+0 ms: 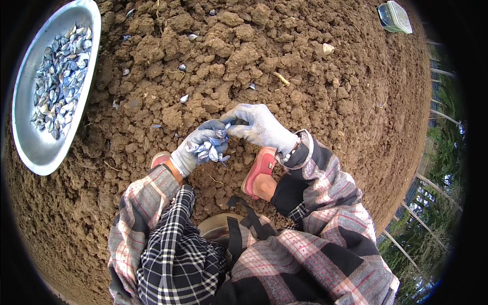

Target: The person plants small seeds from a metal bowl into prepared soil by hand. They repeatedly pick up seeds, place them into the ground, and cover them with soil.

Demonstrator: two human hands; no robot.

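Several garlic cloves [207, 151], pale with a bluish tint, lie in my left hand [195, 145], which wears a grey-white glove and is cupped around them. My right hand [256, 123], gloved the same way, meets the left at the fingertips. Its thumb and forefinger are pinched on a clove [227, 126] at the edge of the handful; the fingers partly hide it. Both hands are above the loose brown soil [213, 178], between my feet. Single cloves, such as one pale clove [184, 98], are scattered on the soil ahead.
An oval metal basin [43, 152] with many bluish cloves stands at the far left. A clear plastic container [395, 18] sits at the far right. My pink shoe [260, 170] is beside the right forearm. Poles [414, 213] and greenery line the right edge.
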